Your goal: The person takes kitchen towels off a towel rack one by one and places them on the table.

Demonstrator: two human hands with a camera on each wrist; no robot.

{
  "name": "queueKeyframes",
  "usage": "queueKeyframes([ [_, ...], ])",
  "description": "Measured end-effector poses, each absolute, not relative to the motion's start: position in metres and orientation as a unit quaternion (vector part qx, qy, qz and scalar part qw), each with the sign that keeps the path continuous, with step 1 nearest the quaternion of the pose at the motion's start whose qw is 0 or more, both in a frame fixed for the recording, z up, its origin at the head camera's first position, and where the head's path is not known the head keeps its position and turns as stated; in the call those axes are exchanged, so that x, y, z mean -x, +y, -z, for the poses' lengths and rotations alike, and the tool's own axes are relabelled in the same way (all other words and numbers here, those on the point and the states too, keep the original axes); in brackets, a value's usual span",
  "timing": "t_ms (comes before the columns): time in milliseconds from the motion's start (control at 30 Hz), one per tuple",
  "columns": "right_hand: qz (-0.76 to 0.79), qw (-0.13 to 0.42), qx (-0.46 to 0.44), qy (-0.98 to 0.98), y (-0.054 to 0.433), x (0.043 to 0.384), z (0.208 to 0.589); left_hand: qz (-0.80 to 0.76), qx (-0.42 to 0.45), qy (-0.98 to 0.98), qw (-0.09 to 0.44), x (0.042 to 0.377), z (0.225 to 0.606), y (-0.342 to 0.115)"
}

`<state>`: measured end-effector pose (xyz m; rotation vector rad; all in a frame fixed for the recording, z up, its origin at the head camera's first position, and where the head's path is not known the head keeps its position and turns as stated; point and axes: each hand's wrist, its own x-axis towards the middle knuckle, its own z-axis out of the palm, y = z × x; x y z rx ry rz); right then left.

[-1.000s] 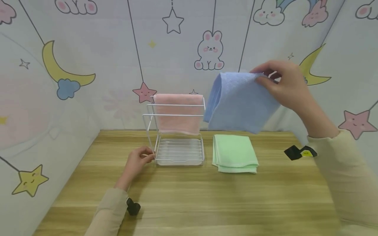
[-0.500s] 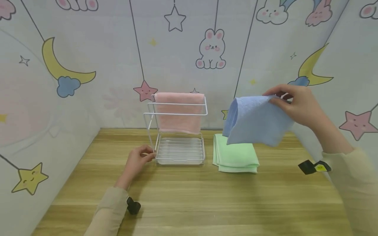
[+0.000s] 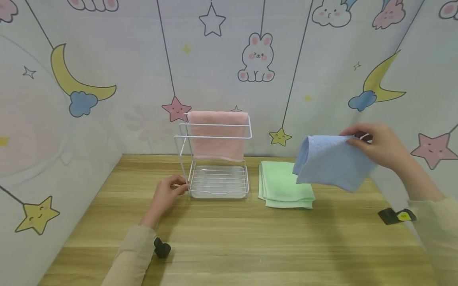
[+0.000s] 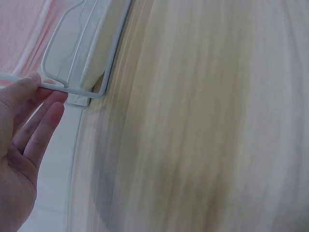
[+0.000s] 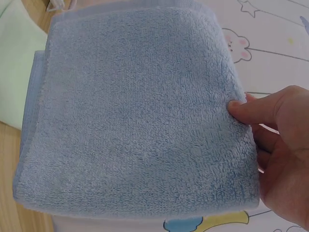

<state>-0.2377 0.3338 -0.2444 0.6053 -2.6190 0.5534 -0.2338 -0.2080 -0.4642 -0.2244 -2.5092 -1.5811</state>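
At the right of the head view, my right hand (image 3: 381,145) pinches the top folded edge of a blue towel (image 3: 330,161), which hangs in the air over the table. The right wrist view shows the thumb on the near face of the blue towel (image 5: 135,116). My left hand (image 3: 168,194) pinches the side wire of a white wire rack (image 3: 214,138) near its base; in the left wrist view the thumb and fingertips (image 4: 53,111) meet around that wire. A pink towel (image 3: 218,147) drapes over the rack's rearmost bar.
A folded green towel (image 3: 284,184) lies on the wooden table (image 3: 229,238), right of the rack, partly overlapped by the blue towel in the head view. A clear tray (image 3: 218,194) sits under the rack's bottom wires. A printed cloth backdrop (image 3: 143,59) encloses the back and sides.
My right hand has moved right and down with the blue towel, from beside the rack to right of the green towel. The left hand has stayed on the rack's wire.
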Motion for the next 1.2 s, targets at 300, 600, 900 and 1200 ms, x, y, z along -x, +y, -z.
queueKeyframes([
  [300,-0.190,0.146,-0.202,-0.949,0.369,0.238,0.260,0.536,0.076,-0.837,0.084,0.234,0.465,-0.209],
  [600,-0.187,0.099,-0.213,-0.954,0.402,0.236,0.275,0.539,0.077,-0.835,0.086,0.233,0.467,-0.209],
  [900,-0.153,0.048,-0.212,-0.964,0.426,0.233,0.281,0.536,0.075,-0.836,0.084,0.234,0.468,-0.210],
  [1200,-0.119,0.012,-0.207,-0.971,0.431,0.253,0.303,0.532,0.078,-0.839,0.090,0.235,0.466,-0.209],
])
